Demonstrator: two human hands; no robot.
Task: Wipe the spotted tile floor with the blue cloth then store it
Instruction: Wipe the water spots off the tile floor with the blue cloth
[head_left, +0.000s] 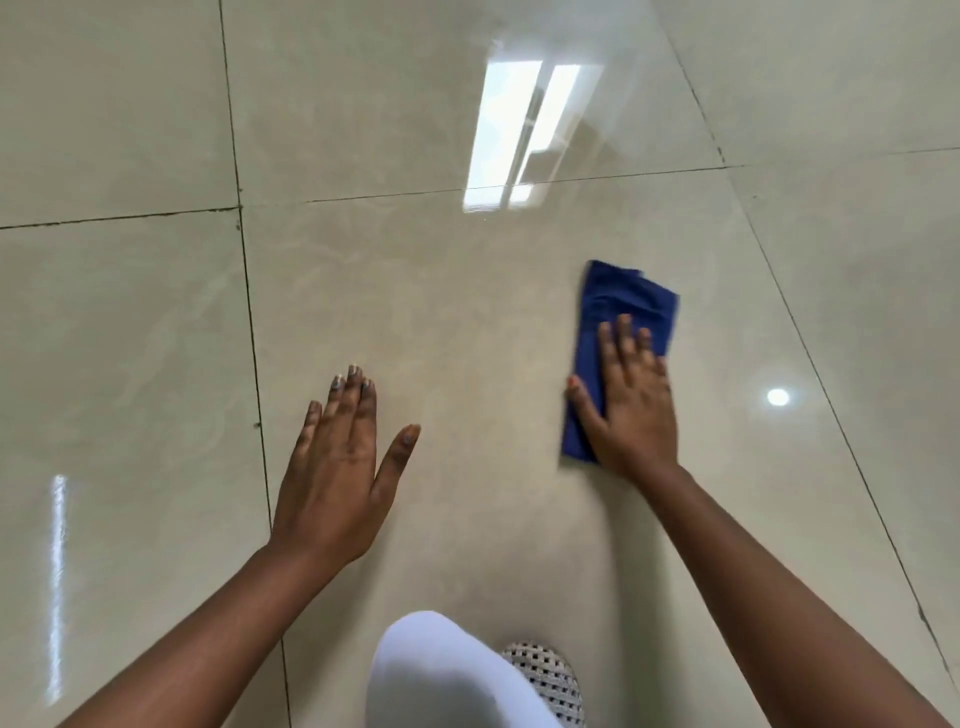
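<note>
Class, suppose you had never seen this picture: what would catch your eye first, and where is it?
The blue cloth stands out right of centre on the pale tile floor, pressed flat under the right hand. The left hand lies spread open at lower centre, and a bright window reflection gleams near the top.

The right hand (631, 400) presses flat on the folded blue cloth (618, 322) on the glossy beige tile floor (467, 312), at about 2 o'clock. The left hand (337, 467) lies flat with spread fingers at 9 o'clock from it, well apart. A white knee (441, 675) shows at 6 o'clock.
</note>
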